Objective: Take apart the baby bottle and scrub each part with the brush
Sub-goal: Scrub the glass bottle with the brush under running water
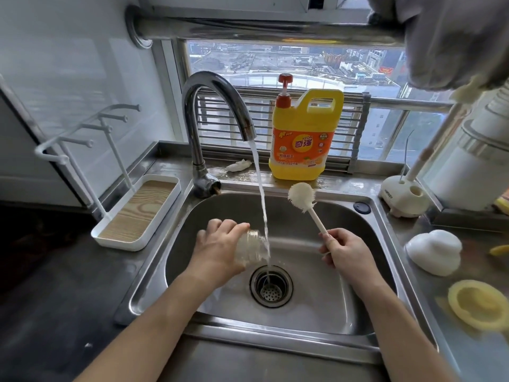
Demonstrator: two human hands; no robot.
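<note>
Bottle body [252, 248]: clear, tilted mouth-right under the tap stream [260, 188] over the sink [358, 271], seemingly for rinsing; left hand [217, 252] wraps it. Brush [301, 196]: lifted clear of the water, handle clenched in right hand [348, 252]. White cap [433, 250], yellow ring [479, 304]: set aside on right counter.

Bare forearms [154, 318], left hand [217, 249], right hand [347, 252]

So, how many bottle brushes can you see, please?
2: one brush in the right hand over the sink, a second brush standing in the counter holder; others may be hidden.
</note>
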